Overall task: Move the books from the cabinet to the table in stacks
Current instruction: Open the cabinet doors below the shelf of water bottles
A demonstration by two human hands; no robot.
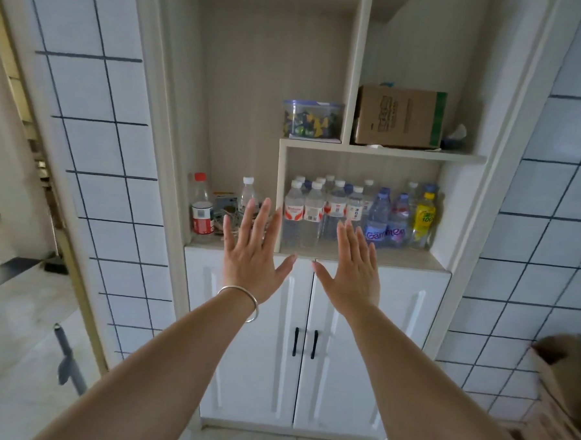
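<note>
- Tiled walls [94, 149] with dark grout lines on both sides, and a white built-in cabinet [311, 372] straight ahead between them
- cabinet's two lower doors are closed, each with a black vertical handle [296, 346] right by the centre seam
- left hand [251, 258] is up in front of the cabinet, back of the hand to the camera, fingers straight and spread, holding nothing; silver bangle [244, 301] on that wrist
- right hand [352, 266] is the same deal, flat and spread, nothing in it, thumbs of the two hands nearly meeting over the door seam
- can't tell if either hand is actually touching the cabinet or just hovering in front of it
- books: none showing anywhere on the open shelves, so if they're in this cabinet they're behind the closed doors, can't tell from here
- open shelf above the doors has a bunch of water bottles [320, 208] packed on the right, with a couple of blue-tinted ones and a yellow-labelled bottle [424, 216] at the far end
- left part of that shelf has a red-capped bottle [200, 205] and a clear white-capped one, some clutter between them
- higher up sits a clear plastic container [313, 120] of small colourful bits, and a cardboard box [400, 118] in the next compartment
- brown cardboard-looking thing [557, 371] at the lower right edge, blurry
</note>
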